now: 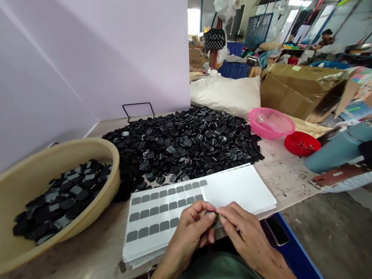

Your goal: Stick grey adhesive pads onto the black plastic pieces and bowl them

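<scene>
"Green cloth is closest, at the bottom, between the two forearms. What are the fingers doing?"

"Those of the left hand are pinching a small black piece between thumb and forefinger."

"And the right hand?"

"Its fingertips meet at the piece's edge; I can't tell whether they grip it or only touch."

"Where is that piece, exactly?"

"Just over the near edge of a stack of white sheets, which lies on the counter. Three rows of grey shapes show on the left part of the top sheet."

"Beyond the sheets?"

"A broad heap of black pieces. More sit in the cream tub at left; a pink basket stands to the right."
</scene>
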A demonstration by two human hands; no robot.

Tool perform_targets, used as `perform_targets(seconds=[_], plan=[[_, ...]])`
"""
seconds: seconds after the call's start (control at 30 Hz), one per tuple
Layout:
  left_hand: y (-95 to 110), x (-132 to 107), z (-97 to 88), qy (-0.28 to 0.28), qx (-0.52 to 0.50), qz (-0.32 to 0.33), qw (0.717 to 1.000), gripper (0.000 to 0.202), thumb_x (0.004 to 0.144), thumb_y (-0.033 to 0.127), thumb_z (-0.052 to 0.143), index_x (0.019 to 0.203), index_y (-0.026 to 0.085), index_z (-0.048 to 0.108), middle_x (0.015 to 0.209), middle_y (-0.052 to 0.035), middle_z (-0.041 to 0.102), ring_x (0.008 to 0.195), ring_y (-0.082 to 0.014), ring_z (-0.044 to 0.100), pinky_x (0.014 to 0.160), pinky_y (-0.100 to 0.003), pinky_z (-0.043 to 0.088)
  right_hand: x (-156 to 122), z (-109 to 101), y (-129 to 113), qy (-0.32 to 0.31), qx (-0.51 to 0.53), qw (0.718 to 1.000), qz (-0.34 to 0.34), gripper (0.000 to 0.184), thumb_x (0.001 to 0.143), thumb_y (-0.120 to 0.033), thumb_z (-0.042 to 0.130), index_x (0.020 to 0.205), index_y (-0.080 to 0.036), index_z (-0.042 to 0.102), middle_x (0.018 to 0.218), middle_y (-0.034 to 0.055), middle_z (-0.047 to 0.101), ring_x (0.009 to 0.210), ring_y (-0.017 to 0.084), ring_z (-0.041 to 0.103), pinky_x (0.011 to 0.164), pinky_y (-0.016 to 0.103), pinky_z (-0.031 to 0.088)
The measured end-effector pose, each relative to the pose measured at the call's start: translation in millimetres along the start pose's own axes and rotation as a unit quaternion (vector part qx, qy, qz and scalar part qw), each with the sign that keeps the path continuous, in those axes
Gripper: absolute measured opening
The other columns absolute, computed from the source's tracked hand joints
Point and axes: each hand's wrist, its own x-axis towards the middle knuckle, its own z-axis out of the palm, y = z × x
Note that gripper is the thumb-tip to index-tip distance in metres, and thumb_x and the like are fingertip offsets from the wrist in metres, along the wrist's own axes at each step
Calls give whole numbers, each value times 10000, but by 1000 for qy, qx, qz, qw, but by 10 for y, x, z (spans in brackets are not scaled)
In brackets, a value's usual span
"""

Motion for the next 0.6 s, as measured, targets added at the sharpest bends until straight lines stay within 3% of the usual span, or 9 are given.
perform_targets(seconds=[0.13, 0.2, 0.27, 0.37, 0.5, 0.6], plan=[[22, 11, -134, 75, 123, 84, 986, 186, 843, 339, 551, 910, 166, 578, 625, 22, 560, 478, -72, 411, 458, -193, 304, 75, -42, 63, -17, -105, 994, 10, 254, 962, -184, 367, 1075, -237, 589, 854, 26, 587, 801, 173, 587, 707, 281, 431], [87, 12, -227, 146, 204, 132, 959, 195, 866, 349, 516, 938, 183, 590, 703, 11, 577, 567, -98, 443, 530, -211, 351, 169, -106, 150, 0, -177, 983, 56, 248, 958, -177, 370, 1055, -235, 591, 849, 17, 594, 786, 171, 597, 703, 284, 414], [170, 27, -295, 183, 298, 153, 924, 203, 888, 344, 478, 979, 203, 592, 687, 19, 563, 590, -117, 442, 563, -226, 353, 305, -162, 237, 11, -245, 963, 108, 221, 950, -170, 388, 1039, -228, 581, 885, 14, 616, 795, 172, 613, 688, 285, 393], [263, 102, -302, 138, 449, 172, 866, 207, 905, 257, 426, 1014, 214, 596, 741, 8, 575, 644, -137, 497, 623, -248, 369, 548, -165, 294, -5, -296, 948, 116, 168, 928, -159, 410, 966, -204, 566, 893, 23, 632, 799, 184, 622, 660, 294, 360], [292, 250, -229, 97, 613, 177, 764, 268, 914, 181, 355, 929, 219, 620, 881, -33, 577, 733, -168, 567, 608, -260, 356, 809, -41, 236, -23, -306, 949, 80, 139, 920, -181, 425, 859, -207, 547, 843, 16, 615, 750, 175, 609, 626, 292, 320], [302, 320, -205, 84, 669, 158, 721, 300, 929, 191, 323, 976, 245, 614, 894, -37, 578, 703, -177, 587, 559, -262, 328, 904, 34, 188, -31, -303, 950, 63, 133, 921, -189, 428, 858, -213, 542, 852, 15, 607, 754, 170, 600, 613, 288, 300]])
